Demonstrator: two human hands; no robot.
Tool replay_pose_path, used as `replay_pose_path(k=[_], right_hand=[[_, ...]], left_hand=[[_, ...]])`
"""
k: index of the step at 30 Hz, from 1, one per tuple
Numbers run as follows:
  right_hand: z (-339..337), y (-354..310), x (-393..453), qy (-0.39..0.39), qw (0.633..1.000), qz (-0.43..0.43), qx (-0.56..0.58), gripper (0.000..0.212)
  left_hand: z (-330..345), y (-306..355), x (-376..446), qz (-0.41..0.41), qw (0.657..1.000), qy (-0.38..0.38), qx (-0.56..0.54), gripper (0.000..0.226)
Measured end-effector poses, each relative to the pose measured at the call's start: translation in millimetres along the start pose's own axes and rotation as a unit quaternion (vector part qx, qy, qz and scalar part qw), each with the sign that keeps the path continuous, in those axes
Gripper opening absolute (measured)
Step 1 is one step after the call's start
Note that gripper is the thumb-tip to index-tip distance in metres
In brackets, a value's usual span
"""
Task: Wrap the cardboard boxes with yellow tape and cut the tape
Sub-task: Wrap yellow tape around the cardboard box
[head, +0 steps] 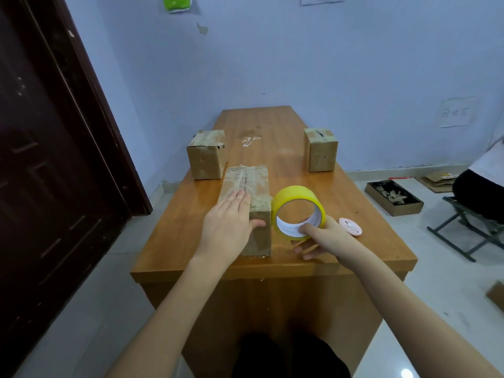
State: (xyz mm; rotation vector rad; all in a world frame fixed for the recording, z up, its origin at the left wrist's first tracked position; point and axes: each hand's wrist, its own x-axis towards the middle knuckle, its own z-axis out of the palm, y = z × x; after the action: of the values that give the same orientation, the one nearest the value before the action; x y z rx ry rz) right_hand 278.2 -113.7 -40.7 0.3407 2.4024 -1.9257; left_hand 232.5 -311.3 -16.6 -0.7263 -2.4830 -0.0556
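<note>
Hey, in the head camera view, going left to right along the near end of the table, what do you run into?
Left hand resting on the near cardboard box → yellow tape roll, held by the right hand → small pink cutter lying on the table.

- The tape roll is bright yellow with a white inner core.
- The cardboard box left of the roll is dull brown, streaked with clear tape.
- The cutter right of the roll is pale pink.
- The counter is glossy orange-brown wood.
</note>
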Motion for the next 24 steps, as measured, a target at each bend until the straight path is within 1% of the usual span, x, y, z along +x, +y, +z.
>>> replay_pose_path(k=[3,5,7,8,9,10,13,15,16,17,19,21,24], right_hand=[[1.2,-0.1,0.8,0.011,1.0,0.005,0.012,0.016],[2.1,0.4,-0.3,0.012,1.0,0.008,0.017,0.017],[2.7,-0.8,-0.7,0.011,1.0,0.003,0.011,0.017],[2.6,-1.8,-0.2,0.01,1.0,-0.003,0.007,0.019],[2.5,-2.7,0.2,0.009,1.0,-0.008,0.005,0.021],[2.2,-3.5,0.4,0.009,1.0,-0.01,0.005,0.022],[0.1,-1.8,0.7,0.02,1.0,-0.018,0.017,0.022],[-2.5,-2.4,1.8,0.068,0.996,-0.031,0.052,0.024],[-3.8,-4.8,3.0,0.098,0.991,-0.037,0.083,0.026],[-4.5,-8.5,4.1,0.119,0.985,-0.046,0.118,0.029],[-3.6,-18.9,7.1,0.126,0.978,-0.06,0.156,0.034],[0.3,-28.4,9.0,0.113,0.984,-0.063,0.125,0.043],[6.0,-29.7,9.5,0.081,0.995,-0.027,0.058,0.052]], left_hand=[[-3.8,-2.1,4.7,-0.005,0.999,-0.035,-0.04,0.074],[-7.8,-3.7,7.0,-0.005,0.999,-0.033,-0.04,0.077],[-7.4,1.0,8.5,0.067,0.998,-0.003,0.008,0.081],[-7.3,5.1,10.1,0.107,0.994,-0.004,0.015,0.082],[-5.9,9.2,11.6,0.129,0.991,-0.013,0.004,0.081],[-3.5,13.1,13.5,0.135,0.991,-0.026,-0.006,0.078],[3.8,18.7,18.5,0.115,0.992,-0.027,-0.043,0.07],[0.3,21.5,21.4,0.09,0.993,-0.017,-0.069,0.069],[-4.2,23.6,21.8,0.087,0.993,0.007,-0.076,0.069],[-5.9,25.7,22.6,0.08,0.992,0.051,-0.081,0.067],[-7.9,30.5,24.5,0.056,0.987,0.125,-0.082,0.063],[-9.4,36.7,25.1,0.029,0.983,0.131,-0.127,0.063],[1.3,36.9,17.9,-0.01,0.974,0.135,-0.182,0.06]])
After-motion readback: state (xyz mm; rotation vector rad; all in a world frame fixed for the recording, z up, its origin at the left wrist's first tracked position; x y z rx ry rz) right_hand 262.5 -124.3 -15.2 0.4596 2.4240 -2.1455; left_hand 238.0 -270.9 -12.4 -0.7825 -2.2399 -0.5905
